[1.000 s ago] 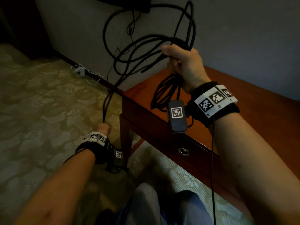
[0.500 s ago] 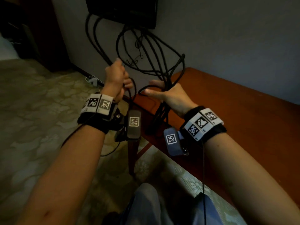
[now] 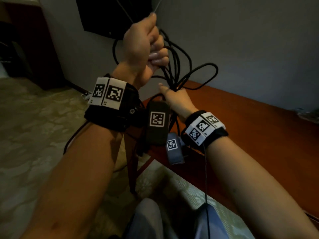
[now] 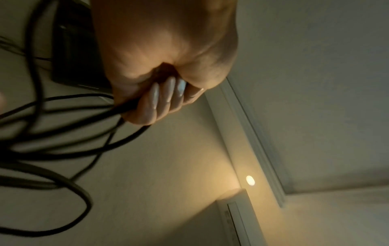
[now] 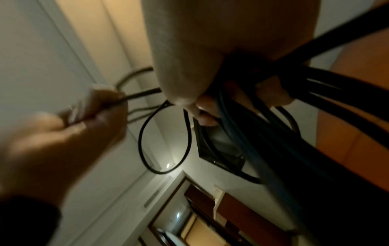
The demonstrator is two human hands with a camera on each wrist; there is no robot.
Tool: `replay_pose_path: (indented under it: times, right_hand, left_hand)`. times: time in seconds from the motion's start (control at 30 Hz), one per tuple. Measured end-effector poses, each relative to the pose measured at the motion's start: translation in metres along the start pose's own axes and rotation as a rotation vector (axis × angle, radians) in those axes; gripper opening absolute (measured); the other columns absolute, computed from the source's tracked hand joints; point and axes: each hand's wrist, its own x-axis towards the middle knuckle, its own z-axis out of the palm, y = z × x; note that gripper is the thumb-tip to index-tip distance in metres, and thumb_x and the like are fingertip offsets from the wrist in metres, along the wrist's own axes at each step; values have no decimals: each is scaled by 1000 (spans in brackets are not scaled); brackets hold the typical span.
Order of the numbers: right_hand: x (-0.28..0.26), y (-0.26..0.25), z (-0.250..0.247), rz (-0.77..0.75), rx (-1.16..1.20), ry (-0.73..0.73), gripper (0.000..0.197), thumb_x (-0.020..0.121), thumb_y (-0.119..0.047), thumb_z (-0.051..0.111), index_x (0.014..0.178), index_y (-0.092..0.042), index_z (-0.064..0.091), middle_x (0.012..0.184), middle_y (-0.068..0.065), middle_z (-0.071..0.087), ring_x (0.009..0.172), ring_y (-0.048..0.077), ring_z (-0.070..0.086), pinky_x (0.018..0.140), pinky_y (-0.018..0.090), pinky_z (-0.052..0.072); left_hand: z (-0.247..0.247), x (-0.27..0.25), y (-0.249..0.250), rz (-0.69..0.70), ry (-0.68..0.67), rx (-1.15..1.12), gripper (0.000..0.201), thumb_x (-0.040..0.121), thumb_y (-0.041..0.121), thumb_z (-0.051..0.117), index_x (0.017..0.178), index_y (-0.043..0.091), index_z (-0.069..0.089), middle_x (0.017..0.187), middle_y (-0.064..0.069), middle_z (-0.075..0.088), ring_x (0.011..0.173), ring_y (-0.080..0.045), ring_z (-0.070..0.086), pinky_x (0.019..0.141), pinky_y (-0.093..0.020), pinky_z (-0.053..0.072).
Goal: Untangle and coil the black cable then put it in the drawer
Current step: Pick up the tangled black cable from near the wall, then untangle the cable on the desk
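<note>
Since half a second ago the left hand (image 3: 143, 44) has risen above the surface (image 3: 250, 128) (fist clenched round the black cable (image 3: 174, 66)); the right hand (image 3: 176, 99) grips the bundled loops lower down.

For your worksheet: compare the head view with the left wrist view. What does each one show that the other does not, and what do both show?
Only the head view shows the right hand holding the gathered loops, both tagged wristbands and the red-brown table. Only the left wrist view shows the left hand's curled fingertips from below, and a small round light above. Both show the left hand gripping the black cable, loops hanging free, and a dark panel on the wall.
</note>
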Motion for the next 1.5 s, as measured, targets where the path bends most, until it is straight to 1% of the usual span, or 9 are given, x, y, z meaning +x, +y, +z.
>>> replay_pose_path:
  times: [0.1,0.2,0.37,0.47,0.5,0.6,0.77,1.1,1.5]
  right_hand:
    - [1,4,-33,13,172,139,29,94,-32,60,73,-13,60,53,-4,56,42,9,52,46,22,40]
    - [-1,7,-61,53,330,195,16,96,-28,54,87,-16,58,56,-6,46,34,6,37,38,18,30]
    - [-10,0,-100,72,500,249,29,99,-26,47,71,-22,48,57,-6,34,34,6,28,48,26,21]
    - [-11,2,-135,65,633,293,31,100,-24,41,69,-23,42,51,-8,32,35,7,27,50,26,21]
    - [-10,3,-148,43,713,306,30,100,-22,38,70,-23,40,49,-10,32,36,7,26,49,25,23]
    - [-11,3,-197,-55,895,400,31,101,-18,33,70,-25,36,45,-9,32,36,5,24,42,19,27]
    - [-17,16,-274,-153,950,631,30,100,-18,34,71,-25,37,45,-9,35,36,5,25,41,19,26]
    - [-47,99,-357,69,871,804,43,101,-35,36,59,-25,33,37,-11,27,37,8,29,39,20,20]
    - [-47,158,-374,172,875,929,39,99,-38,44,63,-24,43,40,-10,34,36,7,33,39,18,24]
  left_hand:
    - [-16,3,-15,-159,183,-168,42,103,24,38,63,12,47,45,1,46,40,-11,45,45,-21,41]
    - [-41,-1,-53,-392,238,177,28,95,33,51,100,12,69,87,-1,70,76,-11,67,63,-26,52]
    - [-34,-15,-110,-662,28,562,74,88,73,32,127,17,62,128,-5,61,115,-18,55,98,-46,32]
    - [-9,-19,-127,-588,-106,648,75,94,68,21,148,20,37,140,-6,51,92,-9,56,72,-22,40]
    - [-6,-20,-132,-585,-145,682,72,95,66,23,147,19,39,137,-7,54,87,-9,58,67,-22,46]
    - [-1,-15,-155,-642,-311,816,54,92,61,46,114,16,65,98,-7,69,84,-20,68,94,-44,51]
    - [17,10,-177,-393,-227,836,32,99,30,53,77,13,68,65,0,44,57,-14,45,56,-30,46]
    - [172,77,-208,51,-49,463,49,97,38,55,52,20,47,47,5,31,45,-10,32,50,-26,27]
    - [225,81,-322,-294,30,163,46,99,32,52,56,14,47,39,10,37,41,-7,36,46,-24,33]
